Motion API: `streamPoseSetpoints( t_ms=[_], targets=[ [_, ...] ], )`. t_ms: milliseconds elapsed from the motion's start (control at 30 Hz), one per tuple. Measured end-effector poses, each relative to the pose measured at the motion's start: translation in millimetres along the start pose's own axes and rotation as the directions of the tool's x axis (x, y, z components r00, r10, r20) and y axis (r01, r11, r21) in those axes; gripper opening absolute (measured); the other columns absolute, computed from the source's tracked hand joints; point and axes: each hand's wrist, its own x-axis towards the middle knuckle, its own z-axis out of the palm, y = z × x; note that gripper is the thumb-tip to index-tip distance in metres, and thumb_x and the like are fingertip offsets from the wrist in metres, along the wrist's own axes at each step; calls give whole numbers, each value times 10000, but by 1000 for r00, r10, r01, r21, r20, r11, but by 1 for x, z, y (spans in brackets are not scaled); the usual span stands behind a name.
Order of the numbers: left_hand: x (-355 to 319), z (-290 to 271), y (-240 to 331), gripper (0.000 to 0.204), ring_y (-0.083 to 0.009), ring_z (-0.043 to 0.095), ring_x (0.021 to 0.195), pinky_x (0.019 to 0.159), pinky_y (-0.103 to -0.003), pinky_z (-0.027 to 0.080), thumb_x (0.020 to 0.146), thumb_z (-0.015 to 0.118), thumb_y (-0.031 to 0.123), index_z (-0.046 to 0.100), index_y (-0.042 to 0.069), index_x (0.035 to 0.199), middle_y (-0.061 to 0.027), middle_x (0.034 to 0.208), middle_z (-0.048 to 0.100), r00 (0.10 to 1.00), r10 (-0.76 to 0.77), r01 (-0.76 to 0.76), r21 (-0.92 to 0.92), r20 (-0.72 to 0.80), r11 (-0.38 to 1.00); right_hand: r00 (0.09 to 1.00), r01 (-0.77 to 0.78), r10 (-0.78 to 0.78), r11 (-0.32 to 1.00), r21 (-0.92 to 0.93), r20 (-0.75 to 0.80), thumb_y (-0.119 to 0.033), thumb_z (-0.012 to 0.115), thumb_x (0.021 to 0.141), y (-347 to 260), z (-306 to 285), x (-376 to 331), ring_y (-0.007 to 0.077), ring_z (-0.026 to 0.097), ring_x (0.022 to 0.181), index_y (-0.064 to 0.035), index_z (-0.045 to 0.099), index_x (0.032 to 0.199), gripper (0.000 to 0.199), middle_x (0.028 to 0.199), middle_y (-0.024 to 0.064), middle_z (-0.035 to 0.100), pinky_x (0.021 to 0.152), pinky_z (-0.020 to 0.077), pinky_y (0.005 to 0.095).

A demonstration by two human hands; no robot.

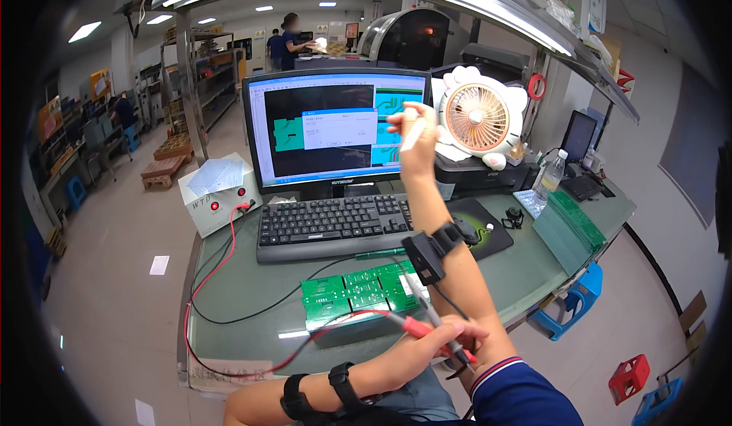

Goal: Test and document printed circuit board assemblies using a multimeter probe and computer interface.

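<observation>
My left hand point(446, 340) is closed around two test probes, held low in front of me over the table's near edge. One is a red probe point(416, 327) with a red lead; the other is a grey probe point(424, 304) that slants up toward the green circuit board panel point(362, 293). The panel lies flat on the table, partly covered by the probes. Raised in front of the monitor point(320, 129), my right hand point(418, 140) has its fingers curled in. A narrow white piece shows on it, whose kind I cannot make out. Black straps circle both my forearms.
A black keyboard point(332, 224) sits below the monitor. To the left stands a white box point(221, 201) with red terminals and leads. A fan point(478, 117) stands on a black printer point(488, 176). Stacked green boards point(568, 232) and a bottle point(550, 173) are at right.
</observation>
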Motion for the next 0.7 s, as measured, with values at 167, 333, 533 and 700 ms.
streamPoseSetpoints(
  t_ms=[167, 333, 533, 700],
  targets=[
    [-15, -14, -31, 473, -221, 492, 1211, 1020, -348, 392, 1006, 338, 330, 510, 22, 1320, -155, 1521, 274, 997, -74, 75, 27, -23, 997, 753, -394, 599, 741, 543, -271, -212, 537, 960, 8, -97, -15, 136, 582, 680, -111, 549, 1080, 157, 820, 56, 638, 682, 503, 327],
    [-29, -23, -39, 504, -291, 280, 1397, 1071, -377, 350, 999, 344, 373, 502, 38, 1341, -159, 1530, 258, 983, -169, 175, 79, -78, 981, 686, -361, 593, 781, 510, -421, -211, 495, 977, 26, -148, -50, 116, 576, 630, -112, 523, 1059, 132, 791, 45, 636, 624, 501, 272],
    [-51, -70, 19, 552, -208, 559, 950, 888, -347, 421, 978, 362, 417, 680, -32, 936, -121, 977, 610, 949, 155, -57, 332, -274, 942, 807, -408, 419, 905, 119, -417, -190, 461, 995, 41, -162, -69, 87, 546, 607, -58, 517, 1054, 155, 728, 35, 610, 574, 450, 213],
    [-52, -134, 49, 506, -128, 582, 667, 601, -247, 461, 990, 373, 440, 606, -1, 906, -79, 780, 609, 715, 421, -156, 459, -558, 874, 952, -277, 250, 949, -151, -178, -140, 445, 1002, 50, -142, -91, 62, 509, 588, -24, 524, 1008, 140, 694, 27, 578, 559, 433, 200]
  ],
)
